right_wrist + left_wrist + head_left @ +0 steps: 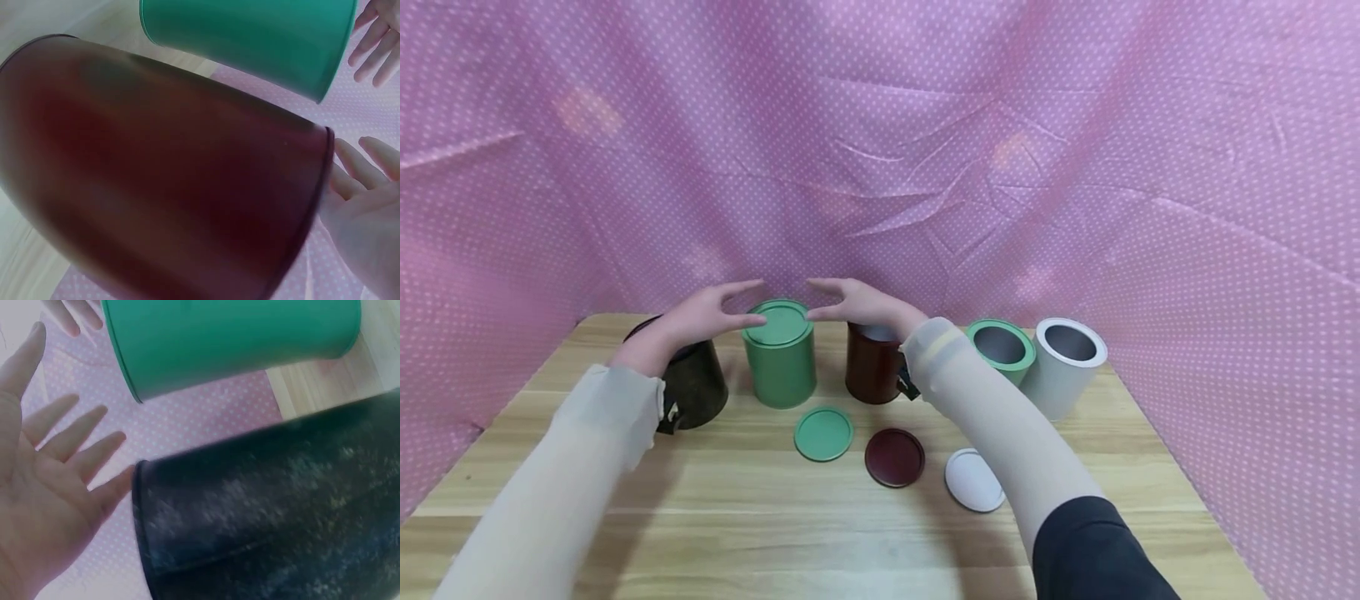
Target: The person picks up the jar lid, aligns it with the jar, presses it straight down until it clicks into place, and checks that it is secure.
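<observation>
A green can (781, 362) stands upright with a green lid on its top. To its left my left hand (703, 317) is held in the air, fingers spread and nothing in them. My right hand (867, 304) is raised on the other side, above the dark red can (871, 367), also holding nothing. Both palms face the green can without touching it. The black can (696, 387) stands below my left wrist, its top partly hidden. In the left wrist view the little finger of the left hand (56, 494) lies close by the black can's rim; contact is unclear.
A second green can (1002, 343) and a white can (1067, 367), both without lids, stand at the right, partly behind my right forearm. A loose green lid (823, 433), a dark red lid (895, 457) and a white lid (974, 480) lie in front. Pink dotted cloth (880, 150) hangs around the table.
</observation>
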